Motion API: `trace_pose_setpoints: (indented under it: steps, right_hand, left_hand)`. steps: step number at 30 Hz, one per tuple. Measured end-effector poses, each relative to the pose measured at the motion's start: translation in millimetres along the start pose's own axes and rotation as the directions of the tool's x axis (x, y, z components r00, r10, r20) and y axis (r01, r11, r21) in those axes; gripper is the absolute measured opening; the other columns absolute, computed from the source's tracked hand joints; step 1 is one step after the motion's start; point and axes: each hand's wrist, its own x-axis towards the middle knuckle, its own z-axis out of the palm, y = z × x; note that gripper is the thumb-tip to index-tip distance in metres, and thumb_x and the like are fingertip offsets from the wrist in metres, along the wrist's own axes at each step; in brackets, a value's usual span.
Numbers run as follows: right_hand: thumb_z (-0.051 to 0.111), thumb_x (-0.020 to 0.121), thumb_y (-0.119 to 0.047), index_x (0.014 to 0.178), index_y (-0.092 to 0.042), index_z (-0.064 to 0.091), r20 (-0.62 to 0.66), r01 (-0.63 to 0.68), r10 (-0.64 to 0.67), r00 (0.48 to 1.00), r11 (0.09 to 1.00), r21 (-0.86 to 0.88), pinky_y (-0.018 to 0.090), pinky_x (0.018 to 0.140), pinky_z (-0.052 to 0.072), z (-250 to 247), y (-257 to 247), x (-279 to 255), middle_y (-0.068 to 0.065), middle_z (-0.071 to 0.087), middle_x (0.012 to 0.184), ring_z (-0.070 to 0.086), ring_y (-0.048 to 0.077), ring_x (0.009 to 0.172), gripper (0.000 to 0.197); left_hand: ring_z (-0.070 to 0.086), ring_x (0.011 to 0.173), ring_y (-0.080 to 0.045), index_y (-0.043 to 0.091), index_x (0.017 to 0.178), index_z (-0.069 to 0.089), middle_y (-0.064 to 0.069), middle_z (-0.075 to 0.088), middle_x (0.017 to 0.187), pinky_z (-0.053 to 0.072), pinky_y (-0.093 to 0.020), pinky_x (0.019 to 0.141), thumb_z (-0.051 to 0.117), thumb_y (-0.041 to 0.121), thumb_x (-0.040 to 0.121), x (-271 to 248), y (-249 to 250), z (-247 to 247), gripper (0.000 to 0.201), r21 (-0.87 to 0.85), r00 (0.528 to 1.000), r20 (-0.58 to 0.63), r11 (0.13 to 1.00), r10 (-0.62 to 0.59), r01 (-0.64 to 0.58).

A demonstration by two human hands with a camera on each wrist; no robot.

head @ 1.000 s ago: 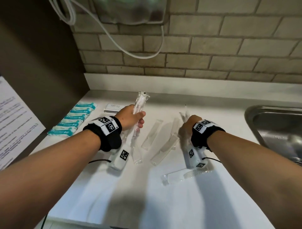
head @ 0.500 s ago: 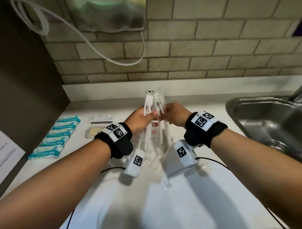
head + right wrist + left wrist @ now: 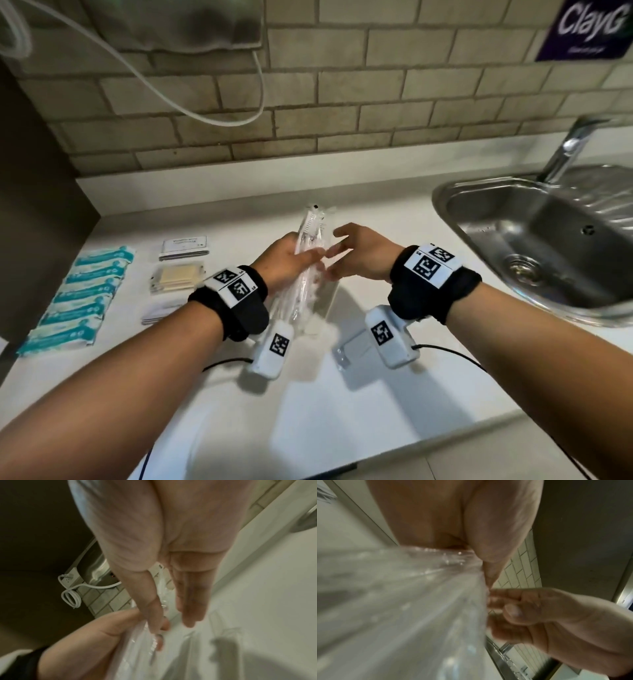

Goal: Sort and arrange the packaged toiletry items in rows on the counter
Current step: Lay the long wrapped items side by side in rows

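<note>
A bundle of clear-wrapped toothbrush packets (image 3: 310,240) stands nearly upright above the white counter (image 3: 342,428), gripped by my left hand (image 3: 301,255) with the thumb across its front. My right hand (image 3: 337,248) is just to its right, fingers straight and spread, fingertips at the wrapping's edge. In the right wrist view the right hand's fingers (image 3: 190,601) are extended and its thumb lies along the packets (image 3: 137,655) beside the left hand (image 3: 102,635). The left wrist view is filled by blurred clear wrapping (image 3: 402,601). Another clear packet (image 3: 327,301) lies on the counter below the hands.
A row of several teal packets (image 3: 78,294) lies at the left. Beside it are a small white box (image 3: 185,245), a beige packet (image 3: 176,277) and white flat items (image 3: 161,311). A steel sink (image 3: 479,205) with a tap (image 3: 565,150) is at the right.
A second ago each hand held packets apart; they then met at the bundle. Now the right hand has loosened and spread its fingers while the left keeps the bundle.
</note>
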Motion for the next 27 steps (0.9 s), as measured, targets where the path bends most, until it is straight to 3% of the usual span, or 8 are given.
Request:
trace_pose_setpoints:
  steps: [2, 5, 8, 12, 14, 17, 21, 27]
  right_hand:
    - [0.081, 0.076, -0.025, 0.139, -0.010, 0.040, -0.047, -0.089, 0.080, 0.996, 0.967, -0.240, 0.037, 0.095, 0.051, -1, 11, -11, 0.008, 0.061, 0.126, 0.060, 0.026, 0.113, 0.077]
    - [0.067, 0.076, -0.060, 0.139, -0.012, 0.042, -0.089, -0.229, 0.224, 0.970, 0.741, -0.631, 0.038, 0.099, 0.047, 11, 29, -31, 0.009, 0.051, 0.137, 0.053, 0.028, 0.122, 0.083]
    - [0.050, 0.077, -0.076, 0.143, -0.011, 0.035, -0.104, -0.316, 0.348, 0.932, 0.636, -0.705, 0.045, 0.104, 0.041, 33, 43, -44, 0.012, 0.038, 0.140, 0.044, 0.034, 0.128, 0.094]
    - [0.036, 0.080, -0.079, 0.142, -0.006, 0.037, -0.202, -0.331, 0.265, 0.943, 0.685, -0.649, 0.043, 0.106, 0.034, 60, 58, -18, 0.014, 0.042, 0.138, 0.040, 0.034, 0.127, 0.096]
    - [0.030, 0.066, -0.090, 0.146, -0.006, 0.030, -0.239, -0.348, 0.254, 0.937, 0.726, -0.594, 0.049, 0.108, 0.031, 72, 64, 11, 0.017, 0.038, 0.145, 0.037, 0.037, 0.132, 0.116]
    - [0.025, 0.049, -0.097, 0.152, -0.026, 0.016, -0.246, -0.331, 0.226, 0.943, 0.729, -0.599, 0.059, 0.112, 0.019, 90, 75, 53, 0.015, 0.014, 0.160, 0.014, 0.044, 0.144, 0.126]
    - [0.003, 0.028, -0.106, 0.148, -0.046, -0.014, -0.163, -0.239, 0.174, 0.971, 0.710, -0.663, 0.070, 0.105, -0.010, 98, 82, 83, -0.006, -0.017, 0.162, -0.024, 0.043, 0.144, 0.135]
    - [0.023, 0.031, -0.106, 0.140, -0.057, -0.020, -0.014, -0.101, 0.125, 0.992, 0.728, -0.679, 0.071, 0.105, -0.017, 108, 50, 64, -0.010, -0.032, 0.154, -0.036, 0.049, 0.136, 0.127]
  left_hand:
    - [0.067, 0.071, -0.025, 0.014, 0.112, 0.053, -0.005, 0.070, 0.084, 0.055, -0.043, 0.079, 0.058, 0.026, 0.095, 1, -1, -6, 0.021, -0.018, 0.993, -0.113, 0.999, -0.031, 0.030]
    - [0.064, 0.069, -0.024, 0.009, 0.116, 0.053, -0.006, 0.068, 0.084, 0.055, -0.035, 0.070, 0.058, 0.023, 0.095, 3, 5, -23, 0.025, -0.071, 0.975, -0.223, 0.997, 0.019, -0.036]
    - [0.062, 0.071, -0.022, 0.007, 0.120, 0.053, -0.007, 0.065, 0.085, 0.054, -0.025, 0.061, 0.056, 0.021, 0.097, 0, 13, -40, 0.027, -0.080, 0.971, -0.233, 0.994, 0.055, -0.076]
    - [0.060, 0.065, -0.019, 0.011, 0.118, 0.052, -0.009, 0.063, 0.085, 0.053, -0.023, 0.060, 0.054, 0.020, 0.098, -13, 14, -51, 0.022, -0.092, 0.979, -0.191, 0.992, 0.068, -0.087]
    - [0.061, 0.066, -0.020, 0.014, 0.115, 0.053, -0.008, 0.064, 0.084, 0.053, -0.029, 0.066, 0.054, 0.021, 0.097, -17, 12, -55, 0.019, -0.082, 0.978, -0.196, 0.993, 0.067, -0.084]
    - [0.064, 0.070, -0.022, 0.013, 0.118, 0.052, -0.007, 0.066, 0.084, 0.054, -0.037, 0.074, 0.055, 0.021, 0.097, -17, 7, -63, 0.022, -0.054, 0.976, -0.212, 0.996, 0.053, -0.066]
    - [0.067, 0.077, -0.024, 0.013, 0.119, 0.053, -0.006, 0.068, 0.086, 0.055, -0.048, 0.084, 0.058, 0.023, 0.095, -15, 3, -72, 0.027, -0.019, 0.973, -0.226, 0.999, 0.040, -0.046]
    - [0.065, 0.080, -0.020, 0.006, 0.126, 0.051, -0.006, 0.065, 0.091, 0.059, -0.041, 0.078, 0.056, 0.019, 0.096, -3, 8, -79, 0.033, -0.010, 0.967, -0.252, 0.999, 0.031, -0.035]
